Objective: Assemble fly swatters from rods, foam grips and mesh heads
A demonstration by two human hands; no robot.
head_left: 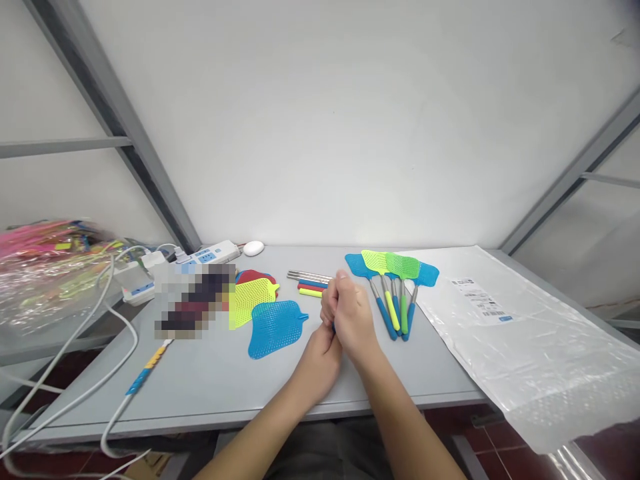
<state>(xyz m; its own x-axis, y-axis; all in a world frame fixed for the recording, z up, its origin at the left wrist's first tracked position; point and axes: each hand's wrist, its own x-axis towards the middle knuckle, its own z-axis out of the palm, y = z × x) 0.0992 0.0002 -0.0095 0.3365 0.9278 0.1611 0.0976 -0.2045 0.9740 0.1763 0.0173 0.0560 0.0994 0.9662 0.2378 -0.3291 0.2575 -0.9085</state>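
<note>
Over the middle of the table, my right hand point(353, 320) is closed in a fist on top of my left hand point(320, 363), also closed. A sliver of blue shows between them; the rest of what they grip is hidden. Behind the fists lie telescopic metal rods with coloured handles point(311, 292), partly covered by my right hand. Loose fly swatter heads lie to the left: a blue one point(277, 328) in front, a yellow one point(253, 300) overlapping a red one point(256, 276). At the right, several whole fly swatters point(390, 293) lie fanned out with blue, yellow and green handles.
A white plastic mailing bag point(480, 347) with a label covers the table's right side and hangs over its edge. Power strips point(210, 257), white cables point(131, 333), a white mouse-like object point(253, 248) and a blurred-out item are at the left. Bagged colourful goods point(55, 273) stand beyond.
</note>
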